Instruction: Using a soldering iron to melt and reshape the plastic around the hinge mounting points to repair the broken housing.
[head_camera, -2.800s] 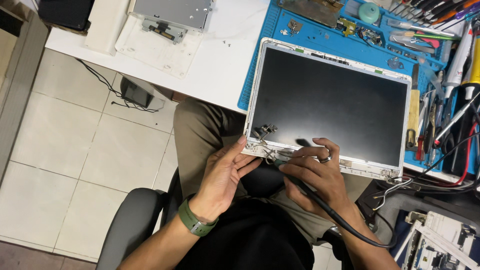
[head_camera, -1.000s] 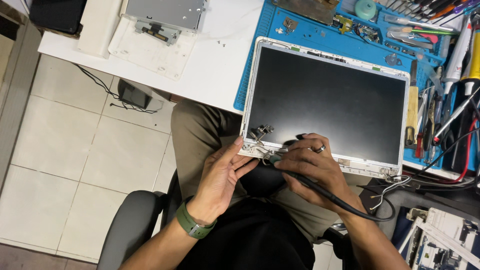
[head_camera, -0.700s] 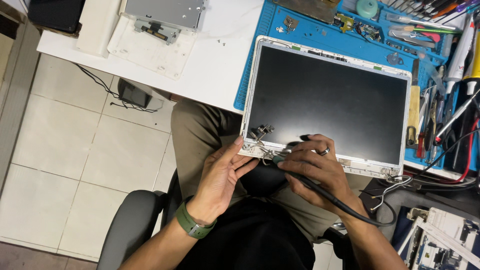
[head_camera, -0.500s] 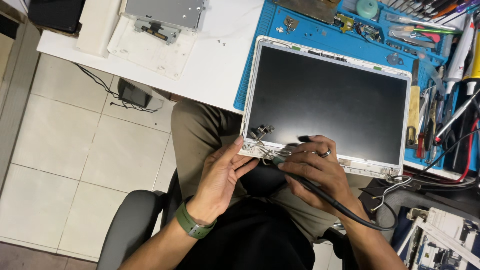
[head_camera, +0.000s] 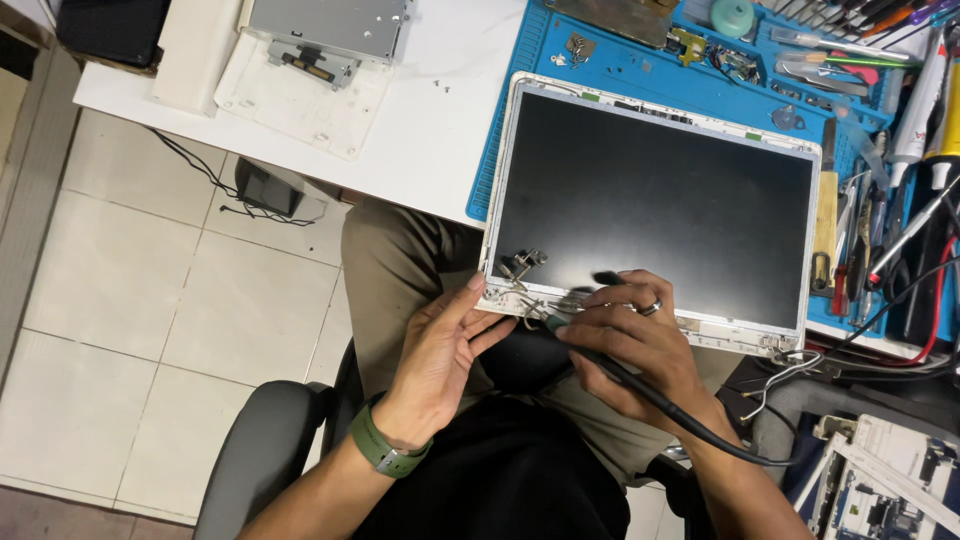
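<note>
While the screen panel (head_camera: 655, 215) lies face up with its far part on the blue mat (head_camera: 640, 70) and its near edge jutting past the worktop (head_camera: 430, 120) over our lap, we work at that near edge with both hands. Our left hand (head_camera: 440, 360), a green band (head_camera: 385, 450) on its wrist, is laid open against the panel's near left corner, fingers (head_camera: 470, 300) stretched out and close together, the tips touching the white frame just below the bare metal hinge (head_camera: 522, 265). Our right hand (head_camera: 635, 340), a ring on one finger, is curled around a thin tool (head_camera: 560, 325) with a greenish tip, fingers pinching it low on the shaft; the tip meets the frame just right of the hinge, among loose thin wires. A black cable (head_camera: 690, 425) runs back from the tool across the right wrist. We cannot tell whether the tip touches a wire or the frame itself. At the panel's near right corner more wires (head_camera: 775, 380) spill free. Screwdrivers and other tools (head_camera: 880, 210) crowd the mat's right side, a metal drive (head_camera: 325, 25) rests on a white sheet at the worktop's far left, and a grey chair arm (head_camera: 255, 455) shows over the tiled floor (head_camera: 150, 330).
</note>
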